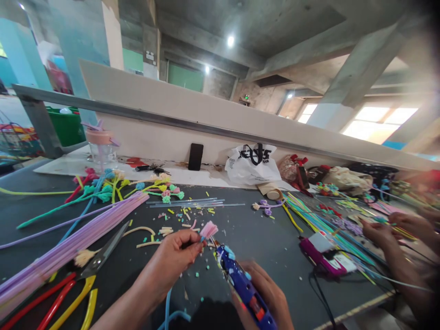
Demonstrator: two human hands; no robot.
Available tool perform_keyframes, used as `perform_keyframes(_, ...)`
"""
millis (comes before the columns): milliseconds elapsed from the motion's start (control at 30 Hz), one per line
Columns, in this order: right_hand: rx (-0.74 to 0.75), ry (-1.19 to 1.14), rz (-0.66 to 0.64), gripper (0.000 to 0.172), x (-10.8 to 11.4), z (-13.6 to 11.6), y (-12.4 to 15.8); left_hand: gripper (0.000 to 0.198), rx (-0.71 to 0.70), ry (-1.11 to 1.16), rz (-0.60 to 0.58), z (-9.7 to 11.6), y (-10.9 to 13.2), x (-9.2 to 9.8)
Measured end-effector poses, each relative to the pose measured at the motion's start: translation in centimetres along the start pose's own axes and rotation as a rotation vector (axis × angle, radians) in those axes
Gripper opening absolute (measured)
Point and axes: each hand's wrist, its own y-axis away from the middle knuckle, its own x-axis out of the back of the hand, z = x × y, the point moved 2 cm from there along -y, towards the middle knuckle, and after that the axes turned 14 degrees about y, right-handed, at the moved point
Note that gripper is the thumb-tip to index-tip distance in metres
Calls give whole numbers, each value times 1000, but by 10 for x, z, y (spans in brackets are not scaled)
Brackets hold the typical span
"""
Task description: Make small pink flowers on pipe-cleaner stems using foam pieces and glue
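Observation:
My left hand (168, 263) pinches a small pink fuzzy flower head (209, 230) of chenille stem, with a bit of blue at its base. A dark blue hot glue gun (240, 279) is in the grip of my right hand (273, 291). Its nozzle touches or nearly touches the pink piece; which, I cannot tell. Beige, yellow and green chenille snippets (167, 230) lie behind my left hand. Large scissors (97, 262) with red and yellow handles rest open on the left, beside a bundle of pink and purple chenille stems (85, 233).
Finished chenille flowers (106, 192) lie at left behind clear glue sticks (195, 202). A phone (195, 156) and white bag (252, 165) stand at the back panel. Right are a purple-and-white device (326, 259) with cables and a co-worker's hands (381, 231).

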Motion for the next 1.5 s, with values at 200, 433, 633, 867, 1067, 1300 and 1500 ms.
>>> perform_keyframes(200,-10,20,15,31,-1,1,0,25,-25,-56,3,2,2,0)
perform_keyframes(433,-7,-23,-4,30,-3,1,1,27,-28,-22,5,-2,0,1)
perform_keyframes(633,-29,25,17,25,1,1,-2,23,35,198,-51,3,4,0)
perform_keyframes(867,-91,-6,13,11,-6,1,-1,19,54,317,-138,2,6,0)
perform_keyframes(1067,-73,33,-43,7,-8,-1,1,18,89,384,-151,4,7,0)
perform_keyframes(1300,-61,49,-2,13,-10,4,6,18,183,407,-112,3,8,2)
perform_keyframes(1500,-69,57,-86,9,-7,0,7,21,177,387,-122,1,6,2)
